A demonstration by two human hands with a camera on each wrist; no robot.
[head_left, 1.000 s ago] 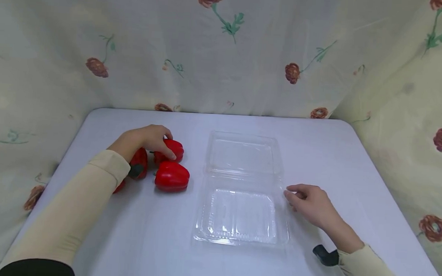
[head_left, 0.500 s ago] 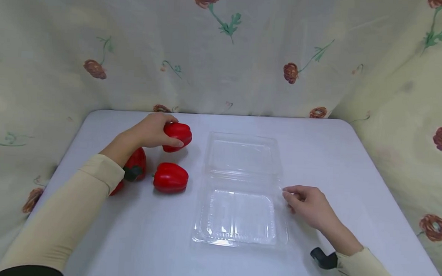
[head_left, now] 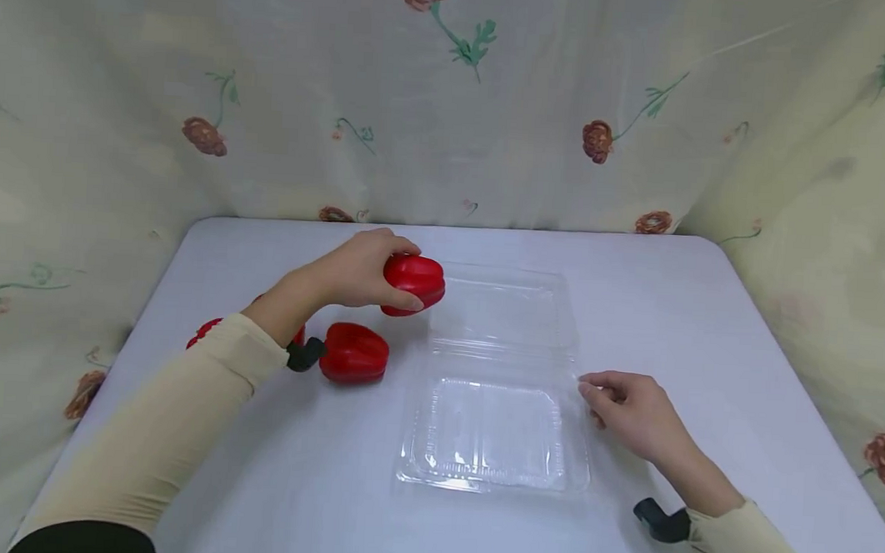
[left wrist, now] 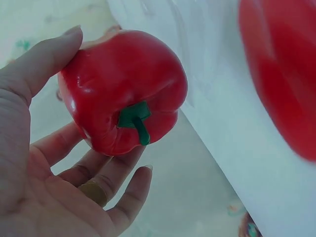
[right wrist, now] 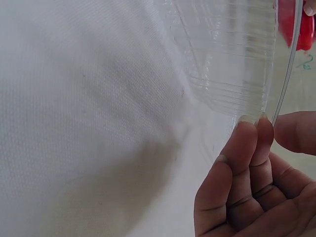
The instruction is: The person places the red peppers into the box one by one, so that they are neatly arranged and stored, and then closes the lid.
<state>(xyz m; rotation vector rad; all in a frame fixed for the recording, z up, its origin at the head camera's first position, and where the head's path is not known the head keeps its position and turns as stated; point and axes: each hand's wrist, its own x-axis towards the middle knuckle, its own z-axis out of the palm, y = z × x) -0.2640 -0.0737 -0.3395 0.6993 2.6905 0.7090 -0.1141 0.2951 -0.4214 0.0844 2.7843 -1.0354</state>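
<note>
My left hand [head_left: 360, 270] grips a red bell pepper [head_left: 418, 282] above the table, thumb on the near side. In the head view this pepper overlaps the left edge of the open lid [head_left: 497, 309] of a clear plastic clamshell container [head_left: 439, 483]. Its green stem shows in the left wrist view, where fingers and thumb curl around the pepper [left wrist: 128, 84]. At the container's right edge, my right hand [head_left: 634, 413] pinches the thin rim between thumb and fingers, as the right wrist view shows.
Another red bell pepper [head_left: 356, 354] lies on the white table [head_left: 312, 478], left of the container. More red shows around my left forearm, mostly hidden: a bit of pepper [head_left: 203, 331] lies to its left. A flowered curtain [head_left: 287, 93] stands behind the table.
My left hand has lifted the bell pepper off the table and carried it right, to the lid's left edge. The right hand stays at the container's rim. The view has shifted slightly.
</note>
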